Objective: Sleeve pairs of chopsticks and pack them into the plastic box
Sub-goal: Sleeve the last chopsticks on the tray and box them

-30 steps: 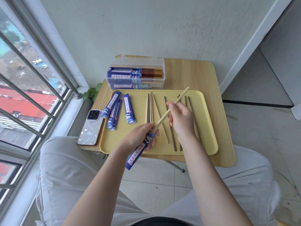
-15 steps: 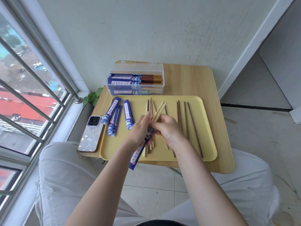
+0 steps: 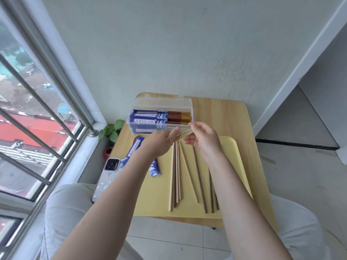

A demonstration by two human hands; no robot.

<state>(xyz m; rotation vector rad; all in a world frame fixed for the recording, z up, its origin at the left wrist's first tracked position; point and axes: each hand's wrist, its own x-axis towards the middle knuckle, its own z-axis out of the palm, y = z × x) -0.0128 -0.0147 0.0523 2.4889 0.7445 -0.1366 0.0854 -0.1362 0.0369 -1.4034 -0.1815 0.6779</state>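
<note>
Head view: both hands are raised over the far edge of the yellow tray (image 3: 236,156), just in front of the clear box (image 3: 161,104). The left hand (image 3: 159,142) and the right hand (image 3: 203,136) hold one pale pair of chopsticks (image 3: 185,133) between them. The right hand's thumb and fingers pinch the pair's far end; the left hand's fingers curl round the near end. Any sleeve on this pair is hidden under the left hand, so I cannot tell whether it is sleeved.

The box stands on the wooden table (image 3: 225,117) against the wall, its lid open behind it. Inside lie sleeved pairs, blue paper to the left and brown ends to the right; three show in the top layer (image 3: 159,117), and at least one more shows through the front wall.

On the tray, loose chopsticks (image 3: 176,175) lie lengthwise: a tight group of four at the centre, pale and dark mixed, one pale stick slanting beside them, one dark stick further right, and about three more dark ones partly hidden by the right forearm. Two empty blue sleeves (image 3: 134,150) are visible at the tray's left, both partly covered by the left arm.

A phone (image 3: 107,177) lies on the table's left edge, touching the tray. A small green plant (image 3: 112,131) sits beside the table by the window.
</note>
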